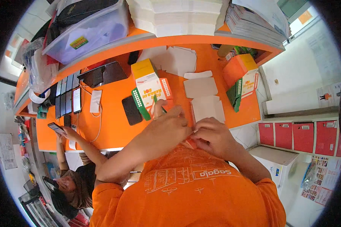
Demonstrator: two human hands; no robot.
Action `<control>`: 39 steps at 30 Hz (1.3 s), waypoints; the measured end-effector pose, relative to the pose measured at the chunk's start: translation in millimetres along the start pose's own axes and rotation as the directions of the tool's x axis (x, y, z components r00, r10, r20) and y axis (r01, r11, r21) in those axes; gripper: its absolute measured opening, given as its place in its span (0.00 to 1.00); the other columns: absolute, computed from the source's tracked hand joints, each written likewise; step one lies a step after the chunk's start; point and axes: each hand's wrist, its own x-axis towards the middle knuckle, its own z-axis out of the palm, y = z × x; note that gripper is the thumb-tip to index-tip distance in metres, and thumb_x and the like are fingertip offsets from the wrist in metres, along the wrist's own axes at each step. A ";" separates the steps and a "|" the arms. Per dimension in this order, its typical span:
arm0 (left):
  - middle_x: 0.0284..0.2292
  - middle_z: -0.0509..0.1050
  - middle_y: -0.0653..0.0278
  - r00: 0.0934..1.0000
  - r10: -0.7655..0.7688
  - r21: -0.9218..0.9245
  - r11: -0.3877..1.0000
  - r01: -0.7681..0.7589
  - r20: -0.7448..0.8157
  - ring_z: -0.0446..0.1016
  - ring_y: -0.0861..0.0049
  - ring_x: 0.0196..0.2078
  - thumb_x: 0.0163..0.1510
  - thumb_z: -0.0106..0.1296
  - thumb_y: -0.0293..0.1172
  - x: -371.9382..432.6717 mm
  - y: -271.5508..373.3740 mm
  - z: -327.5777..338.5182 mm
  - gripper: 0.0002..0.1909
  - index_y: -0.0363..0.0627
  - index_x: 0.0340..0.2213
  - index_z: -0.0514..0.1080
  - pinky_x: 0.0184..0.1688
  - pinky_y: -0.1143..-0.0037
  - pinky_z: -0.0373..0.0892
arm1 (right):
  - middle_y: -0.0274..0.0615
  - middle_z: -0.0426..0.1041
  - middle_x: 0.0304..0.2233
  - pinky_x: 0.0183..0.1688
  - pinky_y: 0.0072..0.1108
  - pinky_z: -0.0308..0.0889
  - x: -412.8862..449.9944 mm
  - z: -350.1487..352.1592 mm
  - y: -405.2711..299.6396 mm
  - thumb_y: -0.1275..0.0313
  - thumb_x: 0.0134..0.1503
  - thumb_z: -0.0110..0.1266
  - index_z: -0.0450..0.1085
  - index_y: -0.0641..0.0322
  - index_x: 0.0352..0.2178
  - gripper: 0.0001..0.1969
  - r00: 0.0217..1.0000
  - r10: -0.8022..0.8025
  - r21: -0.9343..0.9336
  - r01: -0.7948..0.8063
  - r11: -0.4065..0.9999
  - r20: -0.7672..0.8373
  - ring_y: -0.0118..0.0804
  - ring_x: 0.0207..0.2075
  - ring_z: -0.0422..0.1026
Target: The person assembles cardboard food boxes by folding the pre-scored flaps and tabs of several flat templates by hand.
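My left hand (173,124) is bent inward over the table's near edge, its fingertips meeting those of my right hand (213,136). Between and below them shows an orange-red card piece (189,142), mostly hidden by the fingers; both hands seem to pinch it. A slim green item, possibly a pen or a flap, stands by a left finger. Just beyond lies a printed white, yellow and green folded carton (152,90). Pale card pieces (207,109) lie beyond my right hand, with another card stack (200,88) and a narrow strip (198,74) behind.
Another printed carton (245,82) stands at right. A black phone (132,110) lies left of the near carton; several phones (68,93), cables and a tablet (102,74) lie farther left. A co-worker's hands (69,133) hold a phone at left. A shelf (170,39) spans the back.
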 end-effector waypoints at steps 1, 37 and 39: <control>0.33 0.79 0.71 1.000 0.001 0.000 1.000 -0.001 0.001 0.71 0.69 0.50 0.54 0.57 0.30 1.5 2.9 3.6 0.08 0.49 0.35 0.84 0.58 0.44 0.54 | 0.44 0.78 0.39 0.43 0.33 0.73 0.3 -4.5 3.3 0.78 0.47 0.69 0.74 0.61 0.37 0.15 0.960 0.161 0.073 -0.182 0.981 0.229 0.48 0.40 0.79; 0.70 0.53 0.46 0.624 -0.451 -0.042 0.829 0.558 -0.638 0.54 0.36 0.70 0.66 0.49 0.53 23.2 -269.4 141.5 0.29 0.65 0.65 0.66 0.65 0.40 0.58 | 0.56 0.69 0.49 0.53 0.46 0.71 116.6 157.4 184.9 0.55 0.54 0.69 0.60 0.56 0.62 0.39 0.960 0.256 -0.232 -0.277 0.933 -0.116 0.62 0.53 0.72; 0.71 0.52 0.49 0.652 -0.524 0.009 0.776 0.631 -0.548 0.50 0.37 0.72 0.67 0.44 0.57 23.0 -266.1 154.2 0.29 0.70 0.66 0.63 0.65 0.36 0.56 | 0.55 0.72 0.45 0.51 0.45 0.71 64.9 139.1 174.3 0.52 0.54 0.69 0.62 0.65 0.56 0.37 0.857 0.514 -0.192 -0.508 0.840 -0.018 0.57 0.52 0.73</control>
